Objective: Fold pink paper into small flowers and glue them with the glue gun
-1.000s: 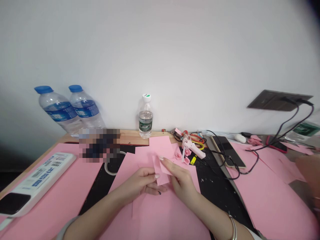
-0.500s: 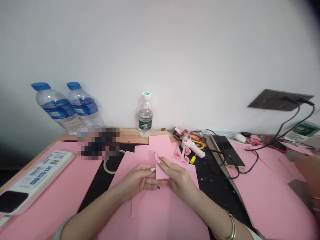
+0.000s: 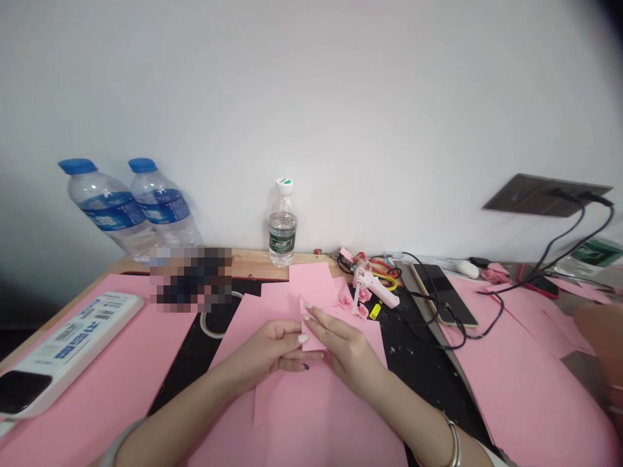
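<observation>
Between my two hands is a small folded piece of pink paper (image 3: 311, 342), held just above larger pink sheets (image 3: 321, 415). My left hand (image 3: 272, 350) pinches its left edge, thumb on the front and fingers behind and below. The fingers of my right hand (image 3: 341, 340) press across its front from the right; the right thumb is mostly hidden. Just beyond my right hand lie a pink glue gun (image 3: 372, 285) and several small pink paper roses (image 3: 346, 301).
Water bottles (image 3: 282, 224) stand along the wall. A white power strip (image 3: 73, 350) lies on pink sheets at left. Black cables (image 3: 464, 327) run past a phone (image 3: 444, 293) at right. A blurred arm of another person (image 3: 603, 337) shows at the right edge.
My left thumb has moved slightly right and down onto the front of the folded paper. My right hand stays nearly in place, its fingers still pressed on the paper.
</observation>
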Tool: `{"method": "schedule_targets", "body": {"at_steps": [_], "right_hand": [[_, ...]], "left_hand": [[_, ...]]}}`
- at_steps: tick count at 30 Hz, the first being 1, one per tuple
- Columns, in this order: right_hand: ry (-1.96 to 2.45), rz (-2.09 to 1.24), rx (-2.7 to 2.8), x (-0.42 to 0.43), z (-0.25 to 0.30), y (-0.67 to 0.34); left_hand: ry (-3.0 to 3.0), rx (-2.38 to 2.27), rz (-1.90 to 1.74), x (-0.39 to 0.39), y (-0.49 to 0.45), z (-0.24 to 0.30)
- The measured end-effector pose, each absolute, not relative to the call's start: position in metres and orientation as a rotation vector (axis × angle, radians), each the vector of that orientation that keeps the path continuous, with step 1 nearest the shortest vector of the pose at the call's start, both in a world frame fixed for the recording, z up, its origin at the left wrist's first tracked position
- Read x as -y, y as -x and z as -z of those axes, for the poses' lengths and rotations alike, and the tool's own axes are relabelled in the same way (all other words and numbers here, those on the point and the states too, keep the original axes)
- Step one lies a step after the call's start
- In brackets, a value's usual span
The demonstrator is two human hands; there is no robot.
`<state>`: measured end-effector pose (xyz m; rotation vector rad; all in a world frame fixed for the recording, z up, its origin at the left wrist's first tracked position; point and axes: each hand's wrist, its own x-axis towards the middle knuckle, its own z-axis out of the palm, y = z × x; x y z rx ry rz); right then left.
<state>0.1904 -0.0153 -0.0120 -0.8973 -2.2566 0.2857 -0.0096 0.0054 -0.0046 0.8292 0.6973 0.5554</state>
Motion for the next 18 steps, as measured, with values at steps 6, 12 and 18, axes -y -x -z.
{"method": "schedule_targets", "body": {"at_steps": [6,12,18], "right_hand": [[0.927,-0.287,2.267,0.015,0.013,-0.191],[0.938,-0.343,2.296,0.015,0.014,-0.191],[0.934,-0.599,2.219,0.02,-0.001,-0.19]], "left_hand": [[-0.828,-0.696,-0.561,-0.006,0.009,0.006],[-0.833,-0.735,-0.549,-0.006,0.009,0.005],[-0.835,-0.764,-0.564,-0.009,0.011,0.004]]}}
